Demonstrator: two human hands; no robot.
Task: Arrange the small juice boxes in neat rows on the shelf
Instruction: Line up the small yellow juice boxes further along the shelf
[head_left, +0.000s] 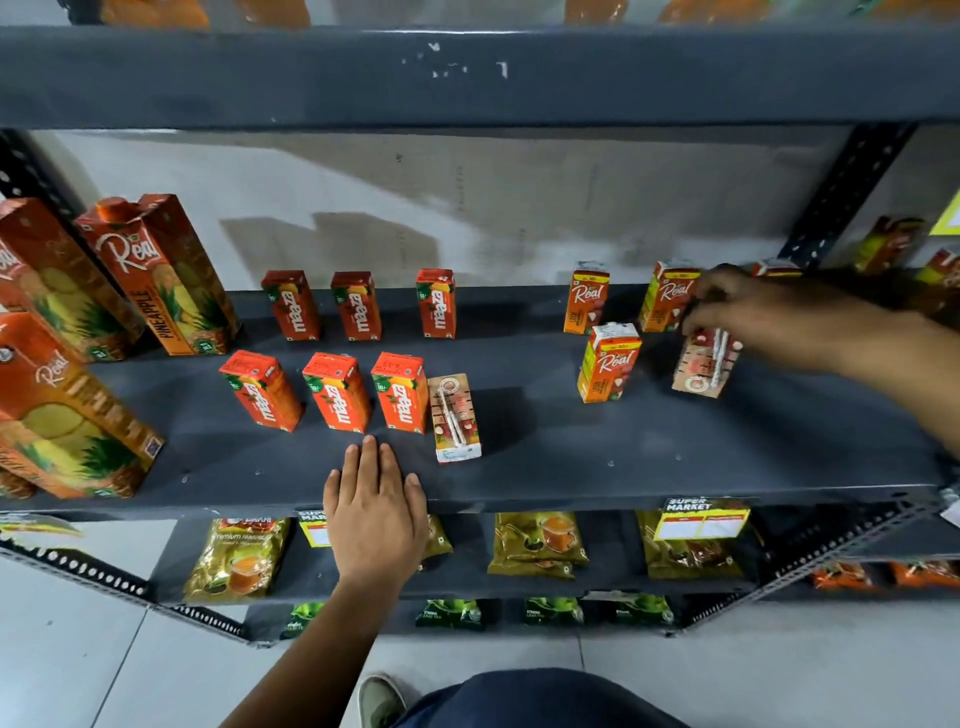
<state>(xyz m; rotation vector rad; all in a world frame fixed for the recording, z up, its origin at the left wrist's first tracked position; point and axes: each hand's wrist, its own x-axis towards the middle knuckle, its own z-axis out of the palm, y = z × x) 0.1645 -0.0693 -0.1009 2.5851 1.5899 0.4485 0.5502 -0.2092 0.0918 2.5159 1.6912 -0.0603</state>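
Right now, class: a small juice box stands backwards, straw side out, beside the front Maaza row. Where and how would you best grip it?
Grip the backward juice box across its two narrow side walls near the top, coming from the front and above. It stands upright with its right side free; the Maaza box crowds its left, so probably slide it rightward first. The left hand rests flat nearby.

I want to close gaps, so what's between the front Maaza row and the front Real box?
In the head view, one juice box turned backwards, straw side out, beside the Maaza row; then bare shelf up to the Real box.

left hand (375, 514) flat, right hand (748, 312) gripping
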